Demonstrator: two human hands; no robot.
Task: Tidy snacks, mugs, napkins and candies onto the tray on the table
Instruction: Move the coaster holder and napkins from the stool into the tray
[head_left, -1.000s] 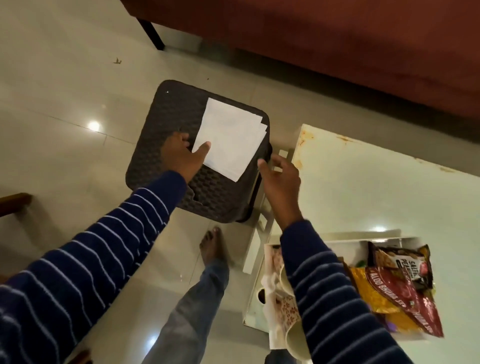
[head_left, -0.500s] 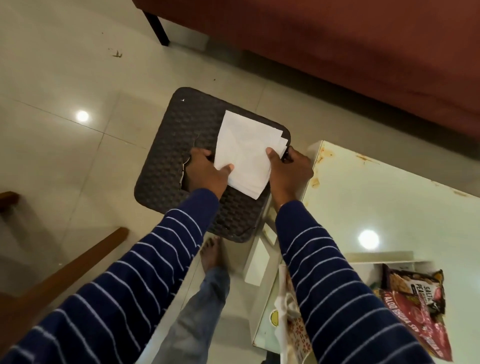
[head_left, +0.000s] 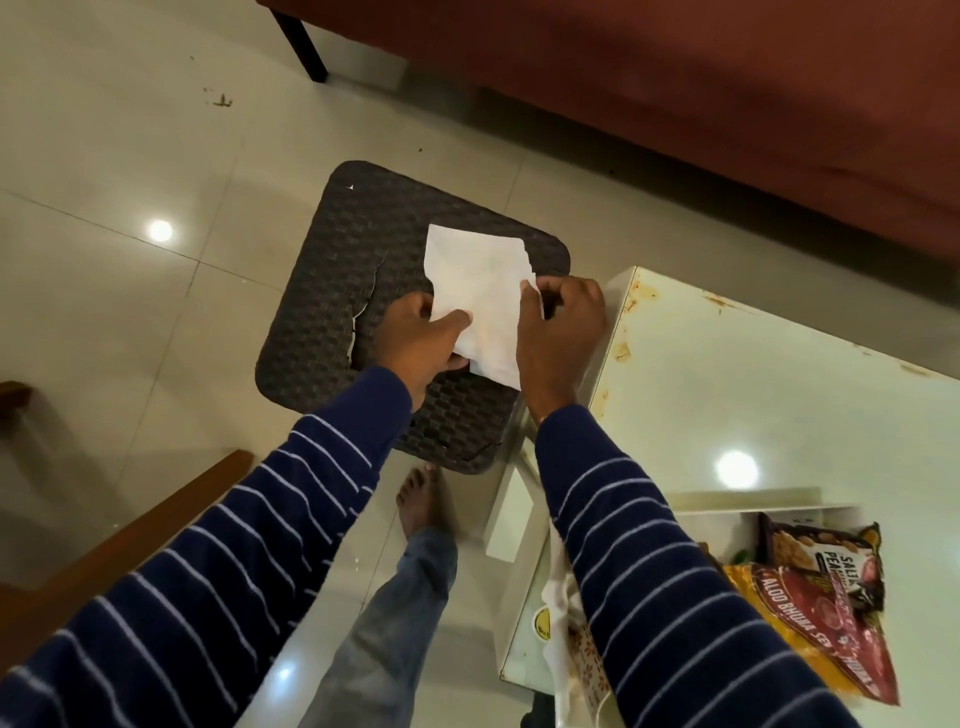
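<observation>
Dark woven stool (head_left: 332, 291), napkins (head_left: 475, 291) (long axis pointing away) — pinched by both hands, left (head_left: 415, 343), right (head_left: 558, 332)

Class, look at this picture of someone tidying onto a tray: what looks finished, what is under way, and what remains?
Done: two snack packets already lie on the tray on the table. Under way: the left hand and right hand both pinch the white napkins over the dark stool. Left: carrying the napkins to the tray. Mugs and candies cannot be made out.

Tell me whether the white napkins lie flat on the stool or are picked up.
Picked up: left hand and right hand pinch the white paper napkins, which bend above the dark woven stool.
</observation>
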